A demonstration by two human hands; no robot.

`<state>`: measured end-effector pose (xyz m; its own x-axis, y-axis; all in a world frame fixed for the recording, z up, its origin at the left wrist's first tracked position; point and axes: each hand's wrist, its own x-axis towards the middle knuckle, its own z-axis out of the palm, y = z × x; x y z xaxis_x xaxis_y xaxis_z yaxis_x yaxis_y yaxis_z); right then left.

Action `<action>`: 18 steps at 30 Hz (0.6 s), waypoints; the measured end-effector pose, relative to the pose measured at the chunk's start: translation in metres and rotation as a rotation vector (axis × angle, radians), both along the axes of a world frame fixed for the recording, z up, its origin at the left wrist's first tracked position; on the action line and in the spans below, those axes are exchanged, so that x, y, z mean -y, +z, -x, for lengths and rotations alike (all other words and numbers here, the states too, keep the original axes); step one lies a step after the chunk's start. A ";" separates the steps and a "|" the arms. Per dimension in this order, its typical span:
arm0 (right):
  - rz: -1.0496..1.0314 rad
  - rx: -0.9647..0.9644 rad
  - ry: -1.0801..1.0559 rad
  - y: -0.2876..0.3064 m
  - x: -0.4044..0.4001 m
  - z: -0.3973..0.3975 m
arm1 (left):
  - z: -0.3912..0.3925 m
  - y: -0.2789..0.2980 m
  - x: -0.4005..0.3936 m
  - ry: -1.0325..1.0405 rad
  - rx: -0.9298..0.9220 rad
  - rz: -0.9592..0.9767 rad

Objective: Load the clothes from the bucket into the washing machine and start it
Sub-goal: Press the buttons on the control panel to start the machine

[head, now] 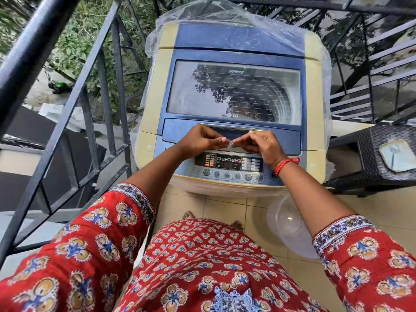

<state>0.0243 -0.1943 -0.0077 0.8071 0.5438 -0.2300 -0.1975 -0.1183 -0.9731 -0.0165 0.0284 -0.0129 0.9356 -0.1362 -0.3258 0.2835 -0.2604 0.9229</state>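
Both hands met at frame centre over the washing machine (234, 104), lid closed. Left hand (203, 140) and right hand (258, 144) curled, fingertips pinching one small clear piece (231, 144) together. Railing (99, 91) close at left, wicker table (369, 158) right. Clear bucket (290, 226) on tiled floor (222, 208), lower right.

Top-loading washing machine (234, 104) with its glass lid (234, 91) shut, barring entry to the drum from above. Both hands, left hand (202, 140) and right hand (261, 145), occupy the lid's front edge just behind the control panel (228, 164); the panel's button row lies uncovered. A plastic cover (202, 12) is bunched behind the machine's rear. A metal railing (94, 104) closes off the left flank; a dark wicker stool (369, 158) stands just beside the right. A translucent bucket (290, 226) occupies the tiled floor (225, 208) under the right forearm.
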 end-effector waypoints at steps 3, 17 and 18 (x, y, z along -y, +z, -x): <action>0.003 0.002 -0.001 -0.001 0.000 0.000 | 0.000 0.000 0.000 0.002 -0.013 0.020; -0.016 -0.008 -0.007 -0.002 0.000 -0.001 | 0.001 0.003 0.002 0.012 -0.011 0.027; -0.016 -0.006 -0.007 -0.002 0.000 -0.001 | 0.001 0.003 0.002 0.014 -0.011 0.027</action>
